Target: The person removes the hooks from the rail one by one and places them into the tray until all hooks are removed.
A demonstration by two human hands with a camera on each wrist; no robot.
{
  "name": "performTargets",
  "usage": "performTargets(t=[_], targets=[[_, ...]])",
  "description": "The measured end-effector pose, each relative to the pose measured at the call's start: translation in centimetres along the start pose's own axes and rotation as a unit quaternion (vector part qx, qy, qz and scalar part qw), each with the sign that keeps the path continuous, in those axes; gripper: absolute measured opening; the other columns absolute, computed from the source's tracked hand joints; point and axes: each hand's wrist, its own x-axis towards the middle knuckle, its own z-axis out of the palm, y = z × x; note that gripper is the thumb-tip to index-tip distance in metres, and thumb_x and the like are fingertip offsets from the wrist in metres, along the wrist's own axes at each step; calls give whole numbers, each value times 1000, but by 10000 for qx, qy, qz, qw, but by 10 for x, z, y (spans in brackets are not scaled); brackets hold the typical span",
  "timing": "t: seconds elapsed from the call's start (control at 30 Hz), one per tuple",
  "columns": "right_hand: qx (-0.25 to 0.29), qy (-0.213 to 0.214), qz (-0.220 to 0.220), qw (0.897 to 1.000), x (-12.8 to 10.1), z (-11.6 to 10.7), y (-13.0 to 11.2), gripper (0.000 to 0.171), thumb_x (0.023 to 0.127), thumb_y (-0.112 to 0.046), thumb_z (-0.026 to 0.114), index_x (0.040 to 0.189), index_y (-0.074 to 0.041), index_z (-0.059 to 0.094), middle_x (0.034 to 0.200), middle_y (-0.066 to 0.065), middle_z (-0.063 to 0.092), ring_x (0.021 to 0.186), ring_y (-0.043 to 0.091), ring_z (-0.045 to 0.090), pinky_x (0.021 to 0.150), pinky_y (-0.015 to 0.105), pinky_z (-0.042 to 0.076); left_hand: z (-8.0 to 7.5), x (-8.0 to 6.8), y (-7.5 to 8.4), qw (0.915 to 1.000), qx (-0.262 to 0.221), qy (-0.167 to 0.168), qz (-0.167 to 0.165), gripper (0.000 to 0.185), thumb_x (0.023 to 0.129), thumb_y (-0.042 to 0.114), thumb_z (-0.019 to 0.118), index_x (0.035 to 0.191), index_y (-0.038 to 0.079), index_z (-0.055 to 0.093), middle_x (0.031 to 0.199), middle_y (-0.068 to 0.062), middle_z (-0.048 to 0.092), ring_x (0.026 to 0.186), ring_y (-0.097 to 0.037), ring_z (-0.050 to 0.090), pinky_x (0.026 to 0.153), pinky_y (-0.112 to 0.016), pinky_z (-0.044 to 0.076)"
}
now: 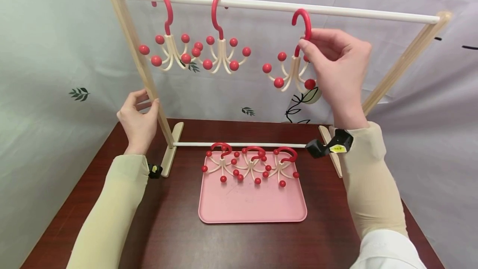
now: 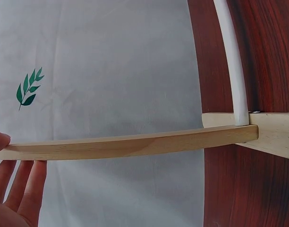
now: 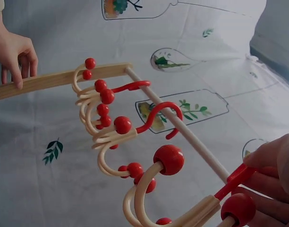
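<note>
The right hand (image 1: 337, 67) is up at the top rail (image 1: 276, 6) of the wooden rack (image 1: 140, 59), its fingers pinched round the red hook of a multi-armed hanger (image 1: 289, 69). That hook is looped over the rail toward its right end. From the head view I would say the hook is seated, though the fingers cover part of it, so I can't be sure it bears its own weight.

Two more hangers of the same kind, the first hanger (image 1: 169, 47) and the second hanger (image 1: 222, 51), hang on the rail to the left of the held one, each with cream arms tipped by red balls.

The left hand (image 1: 138, 117) is wrapped round the rack's left upright, thumb on one face and fingers on the other, bracing the frame.

Below the rail, on the dark worktop (image 1: 179, 235), a pink tray (image 1: 252, 206) lies just in front of the rack's lower bar (image 1: 239, 145), with what look like three hangers (image 1: 250, 163) lying at its back edge.

My reading is that the hanging step for this third piece is nearly done. The next move would call for easing the pinch off without nudging the hook along the rail, then reaching down to the tray for another hanger while the left hand steadies the upright.
</note>
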Motion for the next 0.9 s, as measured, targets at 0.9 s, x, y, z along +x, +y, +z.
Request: performTargets(t=[0.9], targets=[[-436, -1457, 664, 9861, -84, -4, 72, 23, 89, -19, 82, 111, -13, 79, 96, 0, 77, 83, 16, 74, 71, 23, 58, 0, 0, 0, 10000, -4, -23, -33, 26, 94, 19, 72, 120, 14, 74, 109, -1, 74, 91, -12, 72, 76, -21, 59]])
